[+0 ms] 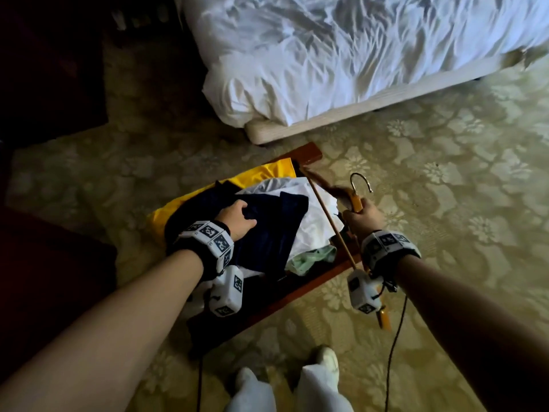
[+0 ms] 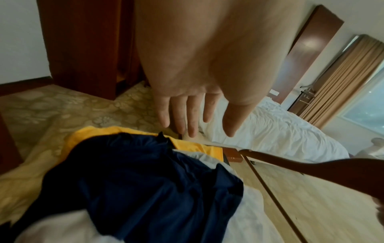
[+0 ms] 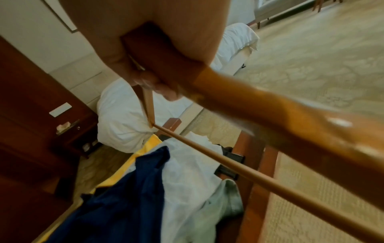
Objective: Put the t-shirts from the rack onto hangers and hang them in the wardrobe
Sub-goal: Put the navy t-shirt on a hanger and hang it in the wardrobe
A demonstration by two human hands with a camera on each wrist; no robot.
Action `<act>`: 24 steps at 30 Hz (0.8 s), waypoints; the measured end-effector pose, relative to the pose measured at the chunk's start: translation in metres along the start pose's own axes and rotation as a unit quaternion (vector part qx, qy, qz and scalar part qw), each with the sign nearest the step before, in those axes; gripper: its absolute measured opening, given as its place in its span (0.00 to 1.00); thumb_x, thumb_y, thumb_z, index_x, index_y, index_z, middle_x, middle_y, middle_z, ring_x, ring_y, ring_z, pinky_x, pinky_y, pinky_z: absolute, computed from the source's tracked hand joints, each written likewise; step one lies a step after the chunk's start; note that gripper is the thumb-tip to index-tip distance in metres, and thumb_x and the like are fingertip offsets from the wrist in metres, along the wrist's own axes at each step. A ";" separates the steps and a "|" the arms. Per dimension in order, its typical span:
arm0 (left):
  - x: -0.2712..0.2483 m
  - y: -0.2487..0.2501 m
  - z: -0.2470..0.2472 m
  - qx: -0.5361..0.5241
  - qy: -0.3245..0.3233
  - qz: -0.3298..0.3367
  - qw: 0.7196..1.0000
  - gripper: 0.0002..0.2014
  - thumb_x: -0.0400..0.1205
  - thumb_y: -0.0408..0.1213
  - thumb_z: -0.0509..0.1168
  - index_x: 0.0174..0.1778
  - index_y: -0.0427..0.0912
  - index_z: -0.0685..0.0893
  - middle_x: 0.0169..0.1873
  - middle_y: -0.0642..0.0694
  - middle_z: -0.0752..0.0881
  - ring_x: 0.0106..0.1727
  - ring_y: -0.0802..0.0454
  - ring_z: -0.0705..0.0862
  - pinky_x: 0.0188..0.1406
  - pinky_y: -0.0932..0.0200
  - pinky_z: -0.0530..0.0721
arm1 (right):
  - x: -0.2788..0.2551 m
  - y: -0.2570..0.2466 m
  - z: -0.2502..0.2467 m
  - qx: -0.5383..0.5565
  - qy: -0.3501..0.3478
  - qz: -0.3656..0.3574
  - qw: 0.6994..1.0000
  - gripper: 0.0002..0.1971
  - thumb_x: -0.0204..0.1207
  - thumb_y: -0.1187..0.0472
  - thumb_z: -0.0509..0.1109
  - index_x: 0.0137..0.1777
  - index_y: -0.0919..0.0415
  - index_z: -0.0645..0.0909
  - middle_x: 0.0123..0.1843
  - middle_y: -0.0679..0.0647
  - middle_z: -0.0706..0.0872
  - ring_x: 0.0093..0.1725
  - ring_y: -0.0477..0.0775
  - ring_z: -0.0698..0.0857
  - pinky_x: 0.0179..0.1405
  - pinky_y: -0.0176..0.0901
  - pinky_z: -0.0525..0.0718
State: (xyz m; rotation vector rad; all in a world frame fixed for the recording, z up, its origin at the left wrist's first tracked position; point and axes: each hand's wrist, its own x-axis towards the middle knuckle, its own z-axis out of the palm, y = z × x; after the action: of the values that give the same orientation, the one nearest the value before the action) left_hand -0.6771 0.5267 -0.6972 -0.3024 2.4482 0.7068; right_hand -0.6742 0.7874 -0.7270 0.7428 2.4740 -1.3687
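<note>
Two hands work: left hand (image 1: 236, 219), fingers straight, apparently touches the navy shirt (image 1: 267, 233) on the rack (image 1: 309, 154); right hand (image 1: 361, 217) grips a hanger (image 1: 355, 200).

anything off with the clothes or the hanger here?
Shirts lie in a loose heap on the rack, not folded: navy t-shirt on top, white t-shirt and yellow garment beneath. Wooden hanger looks intact.

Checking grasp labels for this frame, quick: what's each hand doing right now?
Left hand: open, fingers straight, reaching over the navy t-shirt; contact unclear.
Right hand: closed around the wooden hanger, just below its hook.
</note>
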 end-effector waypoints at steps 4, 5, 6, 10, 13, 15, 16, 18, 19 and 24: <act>0.019 0.001 0.043 0.005 -0.022 0.016 1.000 0.26 0.84 0.40 0.61 0.77 0.40 0.65 0.69 0.38 0.76 0.67 0.40 0.77 0.66 0.49 0.76 | 0.012 0.028 0.015 0.043 0.000 0.006 0.999 0.12 0.67 0.62 0.68 0.49 0.62 0.74 0.34 0.54 0.76 0.33 0.56 0.78 0.23 0.34 0.72; 0.022 0.001 0.053 0.005 -0.024 0.018 1.000 0.26 0.84 0.40 0.62 0.77 0.40 0.65 0.68 0.39 0.76 0.67 0.40 0.77 0.66 0.50 0.76 | 0.015 0.035 0.018 0.050 0.000 0.014 0.999 0.09 0.71 0.66 0.67 0.50 0.63 0.74 0.34 0.54 0.75 0.29 0.54 0.77 0.17 0.31 0.71; 0.025 0.001 0.061 0.003 -0.026 0.019 0.999 0.26 0.84 0.40 0.62 0.78 0.40 0.65 0.68 0.39 0.77 0.67 0.40 0.77 0.65 0.50 0.76 | 0.017 0.040 0.020 0.051 0.000 0.017 0.999 0.08 0.73 0.69 0.66 0.51 0.63 0.74 0.34 0.54 0.75 0.27 0.50 0.75 0.12 0.28 0.69; 0.036 -0.002 0.088 -0.002 -0.024 0.023 0.999 0.26 0.84 0.39 0.63 0.78 0.41 0.65 0.67 0.39 0.77 0.66 0.41 0.78 0.64 0.51 0.75 | 0.024 0.046 0.027 0.041 0.019 -0.004 0.999 0.05 0.73 0.69 0.65 0.48 0.65 0.76 0.30 0.52 0.74 0.27 0.49 0.74 0.18 0.34 0.72; 0.042 -0.007 0.103 -0.004 -0.029 0.019 0.999 0.27 0.83 0.40 0.63 0.78 0.42 0.64 0.70 0.38 0.75 0.68 0.40 0.76 0.65 0.50 0.75 | 0.024 0.047 0.031 0.026 0.021 -0.016 0.999 0.06 0.73 0.69 0.64 0.49 0.67 0.79 0.31 0.55 0.76 0.27 0.52 0.74 0.20 0.33 0.72; 0.046 -0.010 0.112 -0.005 -0.029 0.011 0.999 0.29 0.83 0.40 0.64 0.79 0.43 0.63 0.72 0.38 0.73 0.71 0.39 0.74 0.67 0.50 0.74 | 0.021 0.047 0.034 0.025 0.010 -0.027 0.999 0.04 0.74 0.70 0.64 0.46 0.65 0.78 0.34 0.58 0.77 0.26 0.47 0.72 0.13 0.24 0.66; 0.048 -0.012 0.116 -0.008 -0.031 0.006 0.999 0.30 0.82 0.40 0.64 0.79 0.43 0.62 0.74 0.38 0.71 0.72 0.39 0.72 0.68 0.50 0.73 | 0.021 0.047 0.035 0.023 0.007 -0.032 0.999 0.05 0.74 0.70 0.64 0.47 0.66 0.79 0.36 0.59 0.77 0.25 0.45 0.72 0.12 0.23 0.66; 0.052 -0.015 0.124 -0.022 -0.042 -0.002 0.999 0.33 0.82 0.41 0.65 0.81 0.43 0.59 0.75 0.37 0.70 0.75 0.39 0.70 0.70 0.50 0.71 | 0.022 0.047 0.036 0.025 0.006 -0.035 0.999 0.08 0.75 0.70 0.64 0.51 0.69 0.80 0.37 0.59 0.78 0.26 0.44 0.72 0.12 0.23 0.66; 0.053 -0.017 0.127 -0.033 -0.051 -0.006 0.998 0.34 0.82 0.41 0.66 0.81 0.44 0.57 0.76 0.36 0.69 0.75 0.39 0.69 0.71 0.51 0.70 | 0.023 0.046 0.035 0.030 0.007 -0.033 0.999 0.08 0.74 0.70 0.64 0.52 0.69 0.80 0.35 0.57 0.77 0.26 0.44 0.72 0.12 0.22 0.66; 0.053 -0.025 0.148 -0.053 -0.099 -0.007 0.994 0.38 0.81 0.41 0.67 0.83 0.43 0.52 0.78 0.37 0.67 0.77 0.40 0.68 0.72 0.51 0.69 | 0.025 0.049 0.034 0.041 0.010 -0.032 0.999 0.05 0.75 0.70 0.63 0.47 0.62 0.76 0.30 0.54 0.74 0.21 0.42 0.74 0.10 0.23 0.65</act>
State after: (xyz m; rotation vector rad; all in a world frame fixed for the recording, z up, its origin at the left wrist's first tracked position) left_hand -0.6433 0.5840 -0.8418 -0.2766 2.2234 0.8211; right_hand -0.6713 0.7891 -0.7918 0.7031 2.4912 -1.5018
